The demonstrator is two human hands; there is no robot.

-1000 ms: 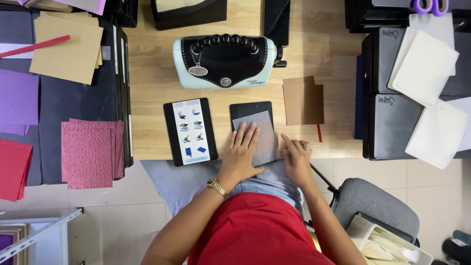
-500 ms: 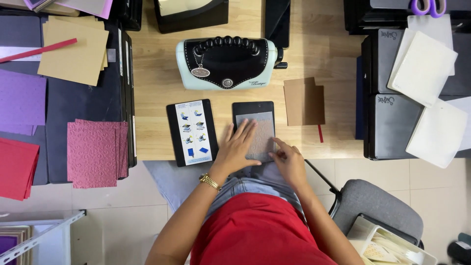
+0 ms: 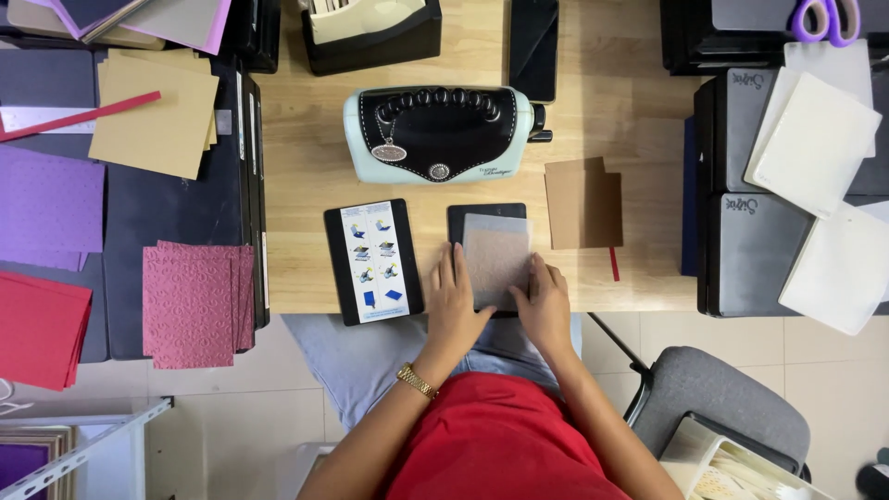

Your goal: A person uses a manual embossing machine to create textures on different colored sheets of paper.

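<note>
Overhead view of a person in a red top seated at a wooden tabletop (image 3: 306, 185), both hands on a grey textured sheet (image 3: 495, 255) that lies on a black plate (image 3: 486, 211) at the tabletop's near edge. The left hand (image 3: 454, 301), with a gold watch (image 3: 417, 381) at the wrist, rests flat at the sheet's left edge, fingers stretched out along it; its grip is loose and open, pressing rather than clasping. The right hand (image 3: 544, 306) sits at the sheet's lower right corner, fingers curled against the edge — whether it pinches the sheet cannot be told. Just left of the plate lies a black card with small blue pictures (image 3: 373, 261). Behind both stands a pale green and black machine (image 3: 437, 134) with a ridged handle. To the right of the plate lies a brown card (image 3: 583, 204) with a red strip (image 3: 613, 264) at its corner. Far left — stacks of purple, red, pink and tan paper (image 3: 157, 111) on dark mats. Far right, white sheets (image 3: 815, 130) rest on black cases, with purple scissors (image 3: 827, 17) at the top edge
</note>
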